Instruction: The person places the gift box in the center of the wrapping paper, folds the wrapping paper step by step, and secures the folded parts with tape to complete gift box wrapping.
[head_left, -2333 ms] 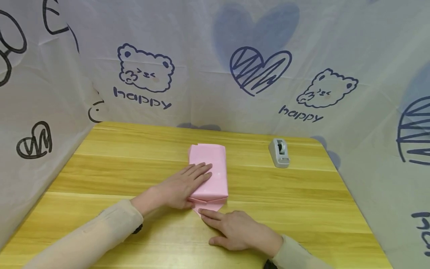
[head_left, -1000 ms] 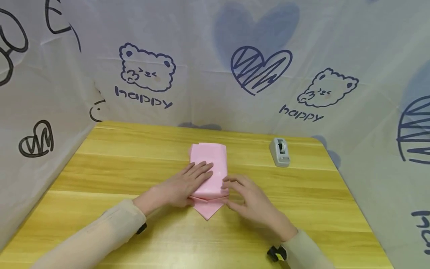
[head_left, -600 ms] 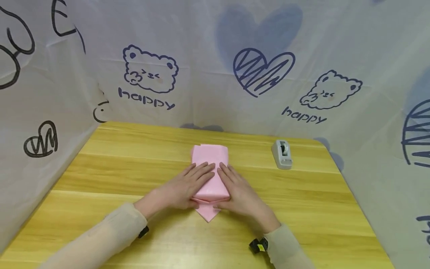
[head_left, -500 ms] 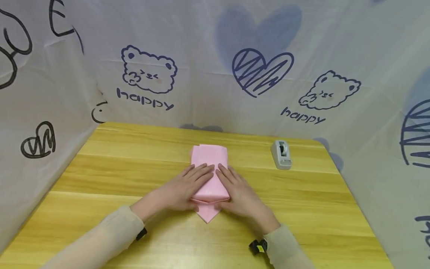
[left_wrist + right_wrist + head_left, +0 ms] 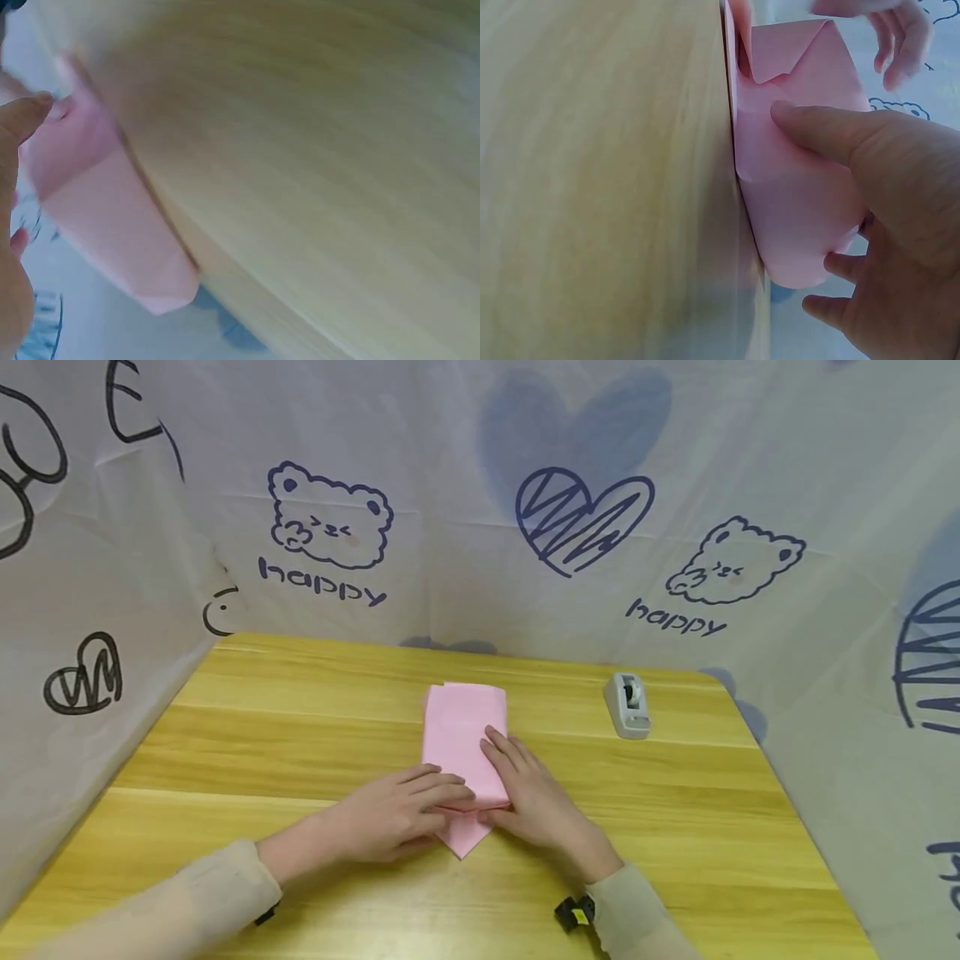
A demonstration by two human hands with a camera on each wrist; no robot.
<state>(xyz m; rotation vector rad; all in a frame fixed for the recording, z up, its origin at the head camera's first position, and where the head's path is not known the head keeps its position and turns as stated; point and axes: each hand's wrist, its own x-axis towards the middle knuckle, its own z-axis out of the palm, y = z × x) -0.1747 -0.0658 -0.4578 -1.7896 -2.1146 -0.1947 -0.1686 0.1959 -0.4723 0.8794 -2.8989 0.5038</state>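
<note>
Pink paper parcel (image 5: pixel 461 718), lying flat on the wood-patterned counter (image 5: pixel 675 827): from where I stand it sits to the left of the person's right grip (image 5: pixel 542 799) and mostly beyond the left grip (image 5: pixel 397 814). The right grip is spread wide along the parcel's right side, fingers (image 5: pixel 512 753) reaching onto the top and the thumb (image 5: pixel 821 131) laid on the near end. The left grip, loosely parted and pinching nothing, is at the near left corner (it blurs in the right wrist view, so I cannot tell whether it touches the paper). Between the two grips a pointed pink flap (image 5: pixel 463 838) pokes out from the near end, low against the counter. Beyond the right grip and off to its right, well apart, stands a pale tape dispenser (image 5: pixel 627 706). Past both grips hangs a white cloth (image 5: pixel 450 435) printed with hearts and bear heads.
</note>
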